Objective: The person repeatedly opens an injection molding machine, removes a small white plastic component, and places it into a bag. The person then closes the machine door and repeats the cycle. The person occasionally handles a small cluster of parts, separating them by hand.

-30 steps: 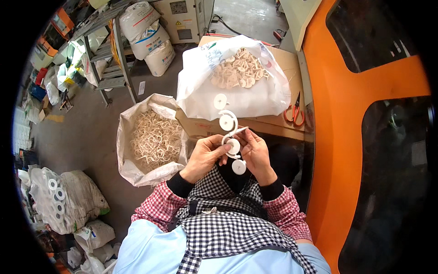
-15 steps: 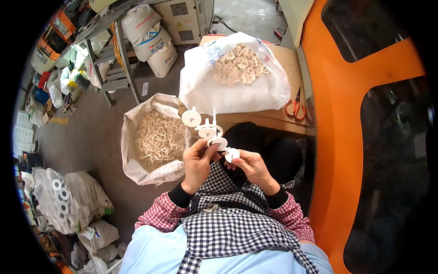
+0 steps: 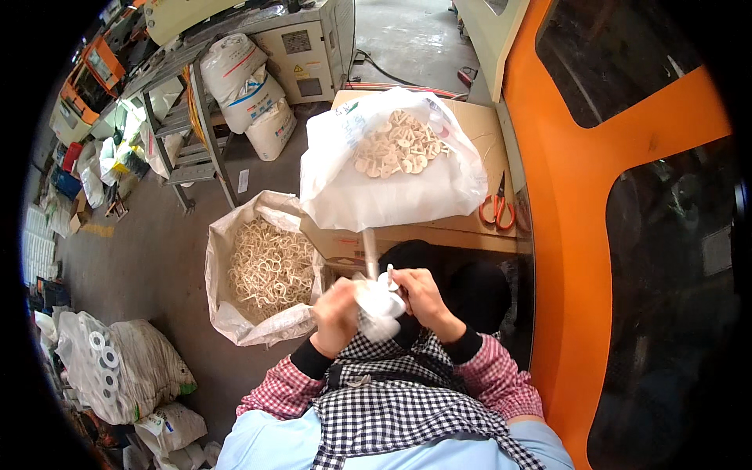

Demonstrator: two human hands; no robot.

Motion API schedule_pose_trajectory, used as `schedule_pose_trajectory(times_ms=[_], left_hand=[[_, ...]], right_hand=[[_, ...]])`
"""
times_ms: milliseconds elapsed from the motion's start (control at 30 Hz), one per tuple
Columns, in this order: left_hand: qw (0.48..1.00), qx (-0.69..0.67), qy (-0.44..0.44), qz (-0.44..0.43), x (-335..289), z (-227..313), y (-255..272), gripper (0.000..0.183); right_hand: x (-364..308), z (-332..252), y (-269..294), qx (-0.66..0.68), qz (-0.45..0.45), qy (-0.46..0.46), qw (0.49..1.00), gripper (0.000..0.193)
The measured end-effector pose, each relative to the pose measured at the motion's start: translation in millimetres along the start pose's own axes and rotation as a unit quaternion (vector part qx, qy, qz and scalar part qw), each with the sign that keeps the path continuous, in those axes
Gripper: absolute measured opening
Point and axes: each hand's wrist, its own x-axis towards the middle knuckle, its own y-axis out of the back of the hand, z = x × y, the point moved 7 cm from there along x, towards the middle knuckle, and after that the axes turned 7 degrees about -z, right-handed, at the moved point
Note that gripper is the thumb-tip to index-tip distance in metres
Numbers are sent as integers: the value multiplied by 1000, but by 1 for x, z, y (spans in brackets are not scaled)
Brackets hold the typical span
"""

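Note:
Over my lap, my left hand (image 3: 337,315) is closed on a white plastic sprue with round disc parts (image 3: 380,302); both are smeared by motion. A long thin runner stands up blurred from the cluster. My right hand (image 3: 427,299), beside it, pinches a white disc part with a stem (image 3: 389,279) between thumb and fingers. Whether that part is still joined to the sprue I cannot tell. Ahead, an open white bag (image 3: 333,184) holds many similar disc parts (image 3: 401,142). At left, a woven sack (image 3: 223,319) is full of thin curly runner scraps (image 3: 270,266).
Red-handled scissors (image 3: 497,211) lie on the cardboard surface (image 3: 482,141) right of the white bag. An orange machine panel (image 3: 580,235) rises close on my right. A metal step stand (image 3: 192,157) and stacked sacks (image 3: 251,102) stand far left; wrapped bundles (image 3: 125,364) lie near left.
The sprue has been turned and lowered toward my lap, and its discs are now bunched between my hands. My right hand's fingers now point up around a stem. The view has tilted up slightly.

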Motion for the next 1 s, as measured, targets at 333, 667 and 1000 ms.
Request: schedule_pose_trajectory(times_ms=[333, 667, 1000], left_hand=[[945, -238, 169, 145, 12, -37, 10, 14], [919, -316, 226, 70, -5, -43, -10, 8], [828, -444, 338, -60, -6, -31, -19, 15]], right_hand=[[126, -65, 68, -213, 156, 80, 961, 41], [2, -65, -31, -321, -120, 216, 914, 23], [-29, -91, -35, -415, -131, 399, 807, 25]])
